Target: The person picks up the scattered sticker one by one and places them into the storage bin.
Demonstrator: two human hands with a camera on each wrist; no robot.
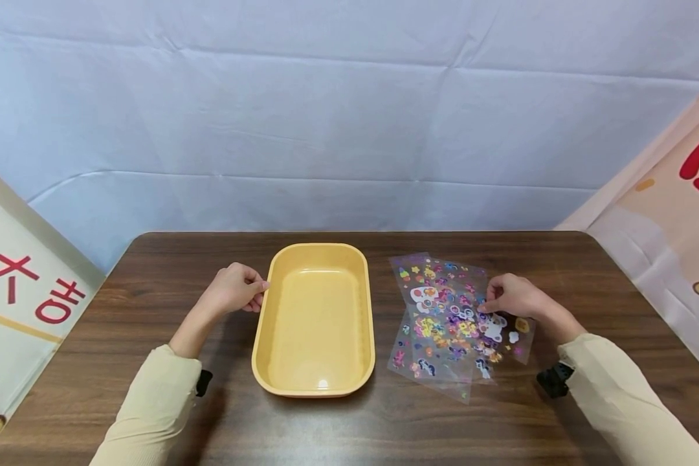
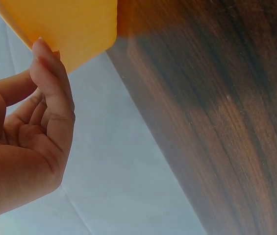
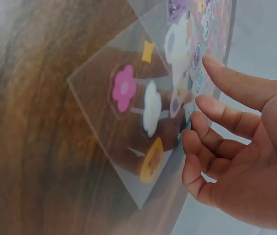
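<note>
A yellow rectangular tray (image 1: pixel 320 323) with rounded corners and nothing in it lies in the middle of the table. My left hand (image 1: pixel 237 288) pinches its left rim between thumb and index finger; the left wrist view shows these fingers (image 2: pixel 50 73) at the tray's wall (image 2: pixel 84 29). To the right of the tray, several clear sticker sheets (image 1: pixel 443 323) with colourful cartoon prints overlap in a loose fan. Over their right edge is my right hand (image 1: pixel 515 296), fingertips at the sheets. In the right wrist view its fingers (image 3: pixel 226 117) are loosely bent, thumb and index apart, beside a sheet corner (image 3: pixel 113 132).
The dark wood table (image 1: pixel 425 427) has rounded far corners. A pale blue cloth (image 1: pixel 326 129) hangs behind it. Printed banners flank it, the left one (image 1: pixel 23 291) and the right one (image 1: pixel 676 213) both bearing red characters.
</note>
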